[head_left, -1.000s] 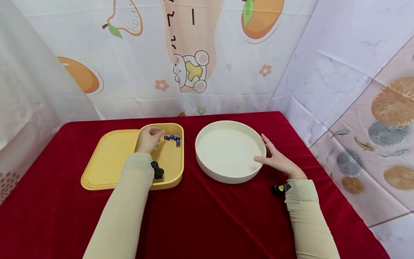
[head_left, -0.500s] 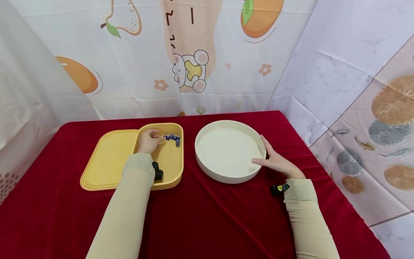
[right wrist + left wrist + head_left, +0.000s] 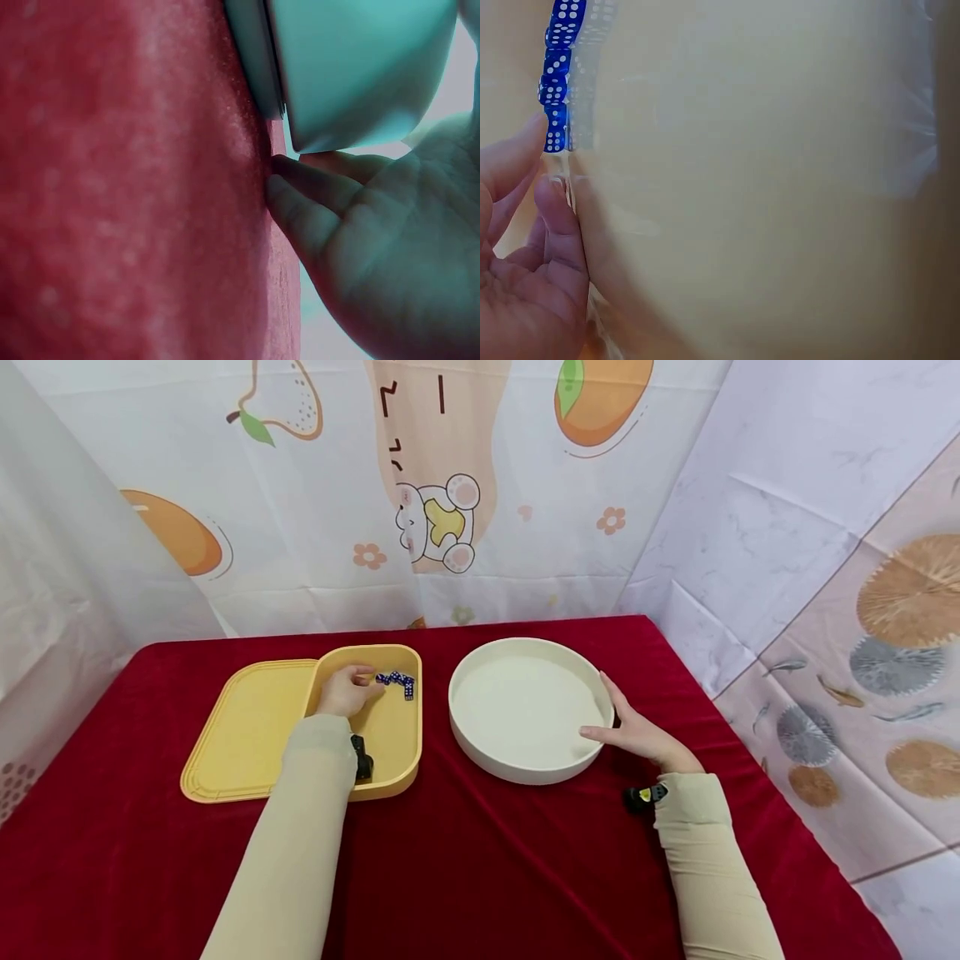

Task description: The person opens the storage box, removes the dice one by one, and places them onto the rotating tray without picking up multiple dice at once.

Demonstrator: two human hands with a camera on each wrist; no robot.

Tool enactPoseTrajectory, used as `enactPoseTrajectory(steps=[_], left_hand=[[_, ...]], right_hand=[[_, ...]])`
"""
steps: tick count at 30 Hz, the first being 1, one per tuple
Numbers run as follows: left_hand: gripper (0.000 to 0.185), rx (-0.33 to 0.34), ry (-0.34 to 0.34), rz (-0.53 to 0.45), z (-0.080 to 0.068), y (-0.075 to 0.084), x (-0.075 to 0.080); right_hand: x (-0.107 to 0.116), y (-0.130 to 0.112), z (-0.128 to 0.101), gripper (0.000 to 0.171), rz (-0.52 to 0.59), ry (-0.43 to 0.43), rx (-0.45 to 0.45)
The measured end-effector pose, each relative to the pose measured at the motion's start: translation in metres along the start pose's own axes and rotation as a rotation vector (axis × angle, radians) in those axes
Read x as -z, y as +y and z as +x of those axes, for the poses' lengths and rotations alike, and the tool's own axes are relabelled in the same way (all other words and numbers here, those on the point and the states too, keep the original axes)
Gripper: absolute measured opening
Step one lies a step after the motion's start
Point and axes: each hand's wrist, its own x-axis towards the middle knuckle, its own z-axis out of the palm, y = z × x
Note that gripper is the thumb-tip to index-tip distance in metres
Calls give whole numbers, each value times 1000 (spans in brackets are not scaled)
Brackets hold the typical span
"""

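Several blue dice with white spots [image 3: 395,677] lie in a bent row at the back of the yellow rectangular box [image 3: 397,768]. Over that box is my left hand [image 3: 347,692], just left of the dice. The left wrist view shows its thumb close beside the end die [image 3: 553,139], with the fingers apart below; whether skin touches it I cannot tell. My right hand [image 3: 637,731] is at the right side of a round white tray [image 3: 517,770]. Its thumb reaches over the rim, and its fingers extend along the outer wall, low by the cloth in the right wrist view.
A yellow lid [image 3: 247,735] lies flat against the left side of the box. Red cloth [image 3: 480,877] covers the table. Printed curtains [image 3: 300,527] hang behind and along the right side. A black wrist camera [image 3: 362,758] sits on the left wrist.
My left hand has lowered slightly into the box and moved closer to the dice. My right hand stays at the tray, almost still. The dice look unmoved.
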Motion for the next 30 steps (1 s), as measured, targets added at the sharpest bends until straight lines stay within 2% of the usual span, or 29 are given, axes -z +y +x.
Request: enactPoseTrajectory(steps=[4,10,19,27,30], left_hand=[[51,-16,-37,25,3,-3,1],[50,-40,-38,60,6,-5,-1],[43,-26,-40,91,1,1,-2],[38,4,-42,140,-1,3,-1],[38,-7,-39,151,-2,3,-1]], right_hand=[[0,0,2,110,-3,0,7],[-1,0,3,110,-1,4,16],[-2,4,3,111,1,11,-6],[-1,3,3,109,23,11,9],[-1,1,2,109,23,6,7]])
